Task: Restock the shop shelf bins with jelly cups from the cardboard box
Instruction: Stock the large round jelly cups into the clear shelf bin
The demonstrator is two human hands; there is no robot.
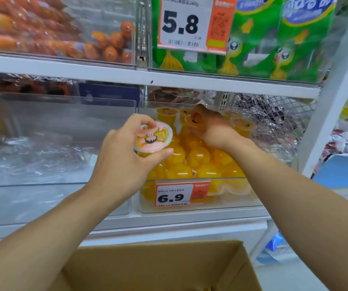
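Note:
My left hand (122, 162) is shut on a jelly cup (153, 136) with a pink and yellow printed lid, held in front of the clear shelf bin (242, 203). That bin carries a 6.9 price tag and is piled with several yellow jelly cups (198, 158). Deeper inside the bin, my right hand (208, 128) grips another jelly cup (194, 122) with an orange lid, over the back of the pile. The open cardboard box (168, 267) lies below my arms at the bottom of the view; its contents are hidden.
A clear bin (53, 164) to the left holds crinkled transparent packets. The shelf above (147, 77) carries sausages (42, 34) and green snack bags (274, 38) behind a 5.8 tag. A wire mesh basket (274, 114) and white upright post (332, 97) stand right of the jelly bin.

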